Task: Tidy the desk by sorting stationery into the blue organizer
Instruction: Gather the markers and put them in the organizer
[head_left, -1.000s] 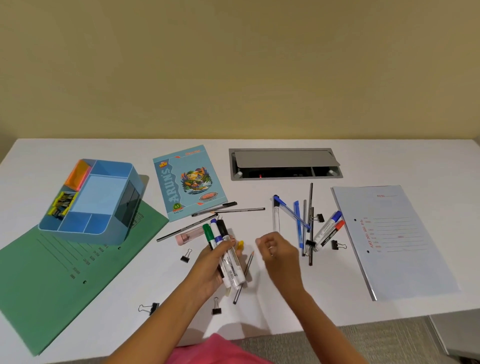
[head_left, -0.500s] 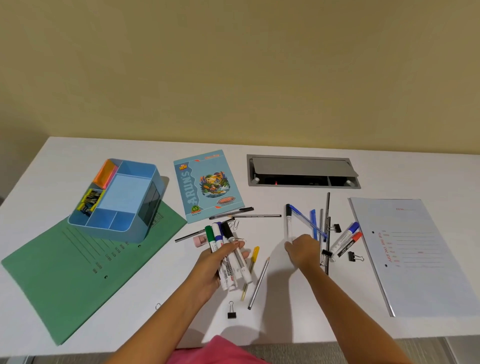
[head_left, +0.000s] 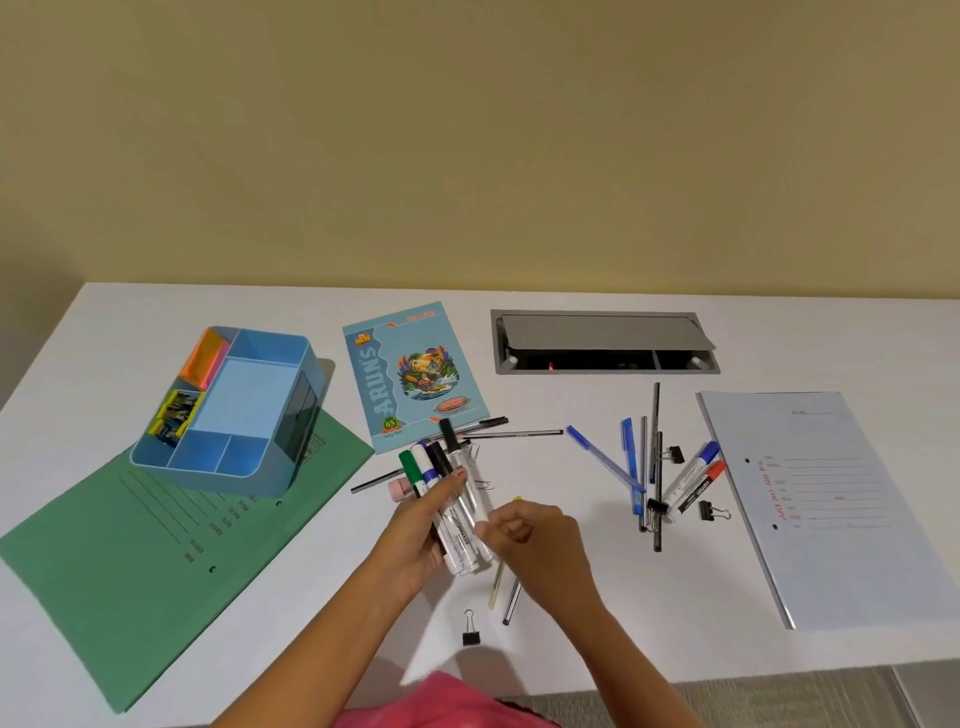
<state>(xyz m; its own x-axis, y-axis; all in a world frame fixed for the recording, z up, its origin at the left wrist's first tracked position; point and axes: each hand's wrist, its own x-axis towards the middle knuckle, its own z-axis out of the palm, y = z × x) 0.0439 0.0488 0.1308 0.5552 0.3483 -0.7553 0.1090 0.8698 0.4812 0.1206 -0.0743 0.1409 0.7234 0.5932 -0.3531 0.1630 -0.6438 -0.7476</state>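
Holding a bundle of markers (head_left: 452, 499), the left hand (head_left: 415, 545) is curled around the barrels, with the green, blue and black caps fanned upward and away from the person. The right hand (head_left: 530, 540) sits just beside the bundle with its fingers curled in and its fingertips against the lower part of a clear-barrelled marker; whether it grips that marker or only touches it cannot be told. Both hands are above the white desk (head_left: 571, 639), near its front middle.

The blue organizer (head_left: 244, 447) stands at the left on a green folder (head_left: 104, 571), well apart from the hands. Its rear-left compartment holds orange sticky notes (head_left: 205, 358); the compartment in front of that holds binder clips (head_left: 174, 413). Its other compartments show nothing inside.

A notebook (head_left: 410, 374) lies between the organizer and a grey cable hatch (head_left: 602, 340). Right of the hands, loose pens (head_left: 631, 467) and two more markers (head_left: 693, 480) lie in a scattered pile with binder clips among them. A pale blue folder (head_left: 841, 519) lies at the far right. One black binder clip (head_left: 471, 631) lies near the front edge, with two thin pens (head_left: 506, 597) partly under the right hand.
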